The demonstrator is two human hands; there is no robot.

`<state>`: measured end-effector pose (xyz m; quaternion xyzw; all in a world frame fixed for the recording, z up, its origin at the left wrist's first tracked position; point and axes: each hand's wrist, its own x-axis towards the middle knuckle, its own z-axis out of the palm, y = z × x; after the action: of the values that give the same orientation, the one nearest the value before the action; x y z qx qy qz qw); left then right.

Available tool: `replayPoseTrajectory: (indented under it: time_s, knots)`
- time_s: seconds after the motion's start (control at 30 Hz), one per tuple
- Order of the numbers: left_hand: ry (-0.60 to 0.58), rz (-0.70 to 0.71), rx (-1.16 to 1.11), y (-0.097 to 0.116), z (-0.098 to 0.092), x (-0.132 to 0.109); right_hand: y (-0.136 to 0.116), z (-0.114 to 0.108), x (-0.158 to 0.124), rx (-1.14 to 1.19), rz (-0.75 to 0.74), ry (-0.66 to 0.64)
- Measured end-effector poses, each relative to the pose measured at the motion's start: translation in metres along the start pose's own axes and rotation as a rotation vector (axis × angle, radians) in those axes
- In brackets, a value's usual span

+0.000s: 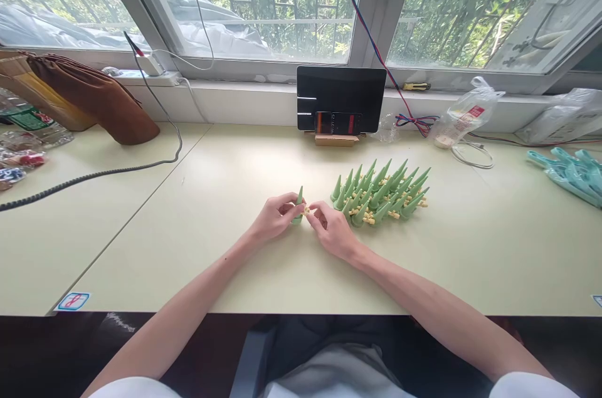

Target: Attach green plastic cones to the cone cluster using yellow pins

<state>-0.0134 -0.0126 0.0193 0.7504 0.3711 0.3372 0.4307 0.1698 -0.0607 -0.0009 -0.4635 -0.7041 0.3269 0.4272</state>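
My left hand (277,216) is closed around a green cone-shaped piece (300,196), which stands upright with its pointed tip above the fingers. Pinched in the fingertips of my right hand (332,229) is a small pale-yellow piece (306,210), touching or very close to the side of that cone. Its exact shape is too small to make out. Just beyond my right hand stands a tight group of similar green cones (376,194), several with pale-yellow pieces at their sides.
A black tablet (341,91) with a phone (337,123) before it leans at the window wall. Brown pouch (103,97) and black cable (117,169) lie left. On the right are a plastic bag (463,119), a coiled white cable (475,155) and turquoise plastic items (571,172).
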Motion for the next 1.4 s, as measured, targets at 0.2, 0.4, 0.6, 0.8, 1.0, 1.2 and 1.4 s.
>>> replayPoseTrajectory:
  time_s: [0.2,0.4,0.6,0.8,1.0,1.2,1.4]
  knots:
    - [0.020,0.020,0.018,0.004,0.001,0.000,0.002,0.000,0.001,-0.086,-0.047,0.003]
    - [0.021,0.048,-0.048,0.007,-0.003,0.000,0.005,0.001,0.000,-0.096,-0.066,0.043]
    - [0.128,-0.047,-0.187,0.007,-0.004,0.002,0.005,0.000,-0.002,-0.121,-0.145,0.152]
    - [0.013,-0.166,-0.177,0.016,-0.007,0.003,0.008,0.001,-0.003,-0.204,-0.197,0.157]
    - [-0.145,-0.270,-0.344,0.013,-0.012,0.003,0.009,0.001,-0.004,-0.240,-0.187,0.120]
    - [-0.178,-0.227,-0.346,0.008,-0.011,0.002,0.011,0.000,-0.006,-0.250,-0.168,0.081]
    - [-0.111,-0.169,-0.318,0.007,-0.006,0.001,0.010,-0.001,-0.006,-0.229,-0.121,0.087]
